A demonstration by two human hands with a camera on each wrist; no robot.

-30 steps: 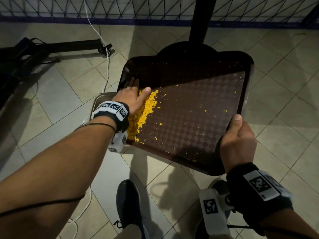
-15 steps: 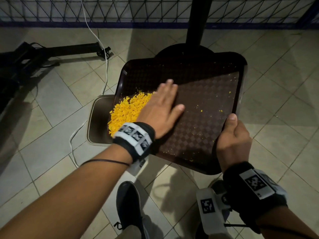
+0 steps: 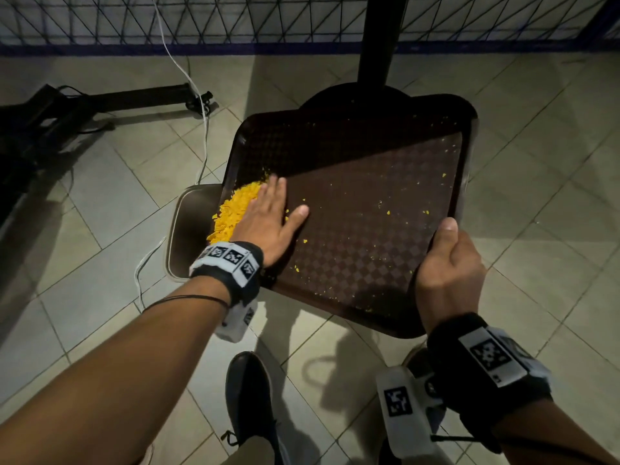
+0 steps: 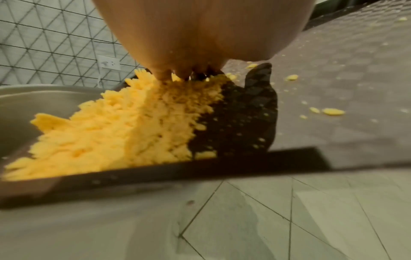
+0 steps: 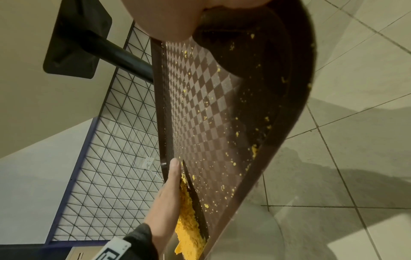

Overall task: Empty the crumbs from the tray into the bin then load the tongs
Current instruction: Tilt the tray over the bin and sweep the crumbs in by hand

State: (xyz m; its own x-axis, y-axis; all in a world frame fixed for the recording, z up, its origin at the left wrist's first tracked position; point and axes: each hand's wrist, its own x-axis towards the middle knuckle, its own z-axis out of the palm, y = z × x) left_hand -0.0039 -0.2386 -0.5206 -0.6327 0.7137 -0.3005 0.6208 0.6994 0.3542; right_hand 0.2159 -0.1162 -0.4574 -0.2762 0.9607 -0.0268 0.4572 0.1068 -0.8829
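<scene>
A dark brown checkered tray (image 3: 375, 229) is held tilted over a beige bin (image 3: 188, 229) on the floor. My right hand (image 3: 448, 263) grips the tray's right edge, thumb on top. My left hand (image 3: 268, 216) lies flat on the tray with straight fingers, pressing against a heap of yellow crumbs (image 3: 235, 209) at the tray's left rim above the bin. In the left wrist view the crumbs (image 4: 124, 126) pile up against the tray's edge (image 4: 200, 168), with the bin (image 4: 33, 105) behind. The right wrist view shows the tray (image 5: 213, 109) and the left hand (image 5: 169, 191) beside crumbs (image 5: 189, 228). No tongs are in view.
A black table post (image 3: 379, 38) and its base stand behind the tray. A white cable (image 3: 204, 129) runs over the tiled floor past the bin. Black tripod legs (image 3: 100, 102) lie at left. A wire fence (image 3: 235, 18) closes the back. My shoes (image 3: 248, 397) are below.
My left hand went right across the tray, then swept back left, pushing the crumb heap to the tray's left rim over the bin. The right hand kept its grip.
</scene>
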